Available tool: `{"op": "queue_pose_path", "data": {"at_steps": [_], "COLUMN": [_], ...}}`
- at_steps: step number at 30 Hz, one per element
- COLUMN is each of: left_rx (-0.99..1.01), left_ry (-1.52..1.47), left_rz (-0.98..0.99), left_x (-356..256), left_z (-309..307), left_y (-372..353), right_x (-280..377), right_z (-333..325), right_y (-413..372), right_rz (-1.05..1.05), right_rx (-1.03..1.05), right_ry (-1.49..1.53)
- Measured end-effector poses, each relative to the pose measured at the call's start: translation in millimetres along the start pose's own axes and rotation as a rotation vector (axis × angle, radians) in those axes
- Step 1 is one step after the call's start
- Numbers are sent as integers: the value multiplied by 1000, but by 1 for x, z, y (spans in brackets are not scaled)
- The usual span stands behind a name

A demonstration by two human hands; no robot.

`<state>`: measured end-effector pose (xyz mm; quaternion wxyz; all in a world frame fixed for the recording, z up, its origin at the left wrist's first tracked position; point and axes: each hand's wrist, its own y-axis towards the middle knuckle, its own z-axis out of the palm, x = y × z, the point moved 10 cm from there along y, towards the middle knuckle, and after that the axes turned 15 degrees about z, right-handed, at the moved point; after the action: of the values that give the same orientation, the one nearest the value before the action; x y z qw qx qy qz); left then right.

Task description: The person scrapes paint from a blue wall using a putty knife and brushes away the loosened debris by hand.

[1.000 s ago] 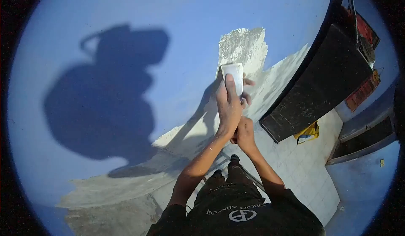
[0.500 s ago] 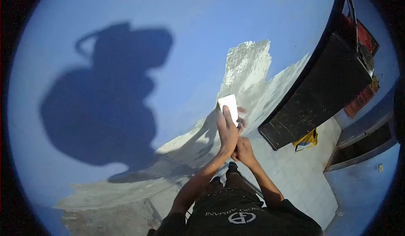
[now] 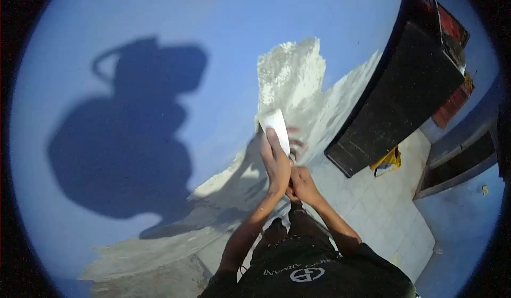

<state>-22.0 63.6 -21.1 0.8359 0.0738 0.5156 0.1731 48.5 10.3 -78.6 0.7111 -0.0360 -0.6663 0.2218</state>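
Observation:
A flat white rectangular piece (image 3: 275, 126) is in my left hand (image 3: 275, 162), with the thumb on its face and blurred fingers behind its right edge. Its top end lies over the edge of a grey and white patch (image 3: 291, 77) on the blue wall (image 3: 229, 47). My right hand (image 3: 304, 185) is closed just below and to the right of the left one, touching near its wrist. Whatever the right fingers hold is hidden.
A large dark panel (image 3: 399, 101) slants along the right. Beyond it are red objects (image 3: 452, 106) and a yellow bag (image 3: 387, 160) on the tiled floor (image 3: 367, 207). My shadow (image 3: 128, 138) falls on the wall at the left.
The view has shifted slightly. Both hands stay together, a little further left in view, and the white piece is tilted more and looks less bright.

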Motion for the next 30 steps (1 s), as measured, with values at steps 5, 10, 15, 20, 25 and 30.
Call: {"op": "queue_pose_path", "data": {"at_steps": [5,10,15,20,25,30], "left_rx": [14,-19,-35,-58,-81,-138], "left_ry": [-3,101,96,226,276,384], "left_rz": [45,93,105,190,171,100], "left_x": [-5,-7,-13,-41,-29,-55], "left_z": [4,1,5,13,9,17], "left_y": [1,2,6,15,10,21], "right_x": [-6,-17,-6,16,3,36], "right_z": [-8,-4,-6,0,-9,2], "right_y": [5,13,14,16,21,19], "right_rz": [-33,-49,9,-134,-241,-209], "right_rx": [24,7,104,61,-54,13], "right_ry": [-23,3,60,-23,-108,-97]}}
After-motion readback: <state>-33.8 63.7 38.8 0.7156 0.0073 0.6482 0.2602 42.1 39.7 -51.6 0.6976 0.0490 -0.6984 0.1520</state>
